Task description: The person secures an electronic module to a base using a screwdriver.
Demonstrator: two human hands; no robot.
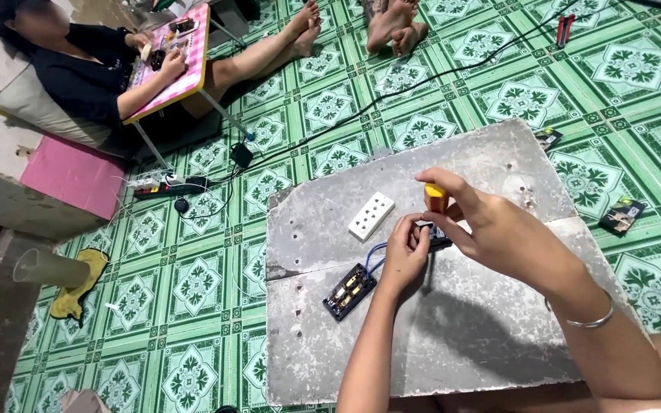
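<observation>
My right hand [491, 226] grips a screwdriver with a yellow and orange handle [436, 197], held upright over a small black part [436, 235]. My left hand [405, 252] pinches that small part from the left, fingers closed on it. Blue wires [374, 256] run from the part to a black socket base [350, 291] lying on the grey board [453, 336]. A white socket cover plate [371, 216] lies on the board just left of my hands. A silver bangle [592, 317] circles my right wrist.
The board rests on a green patterned tile floor [193, 291]. Another person [86, 69] sits at the far left behind a small pink folding table [174, 53]. A power strip [164, 185] and black cable [392, 95] lie on the floor. Small black packets [623, 216] lie right of the board.
</observation>
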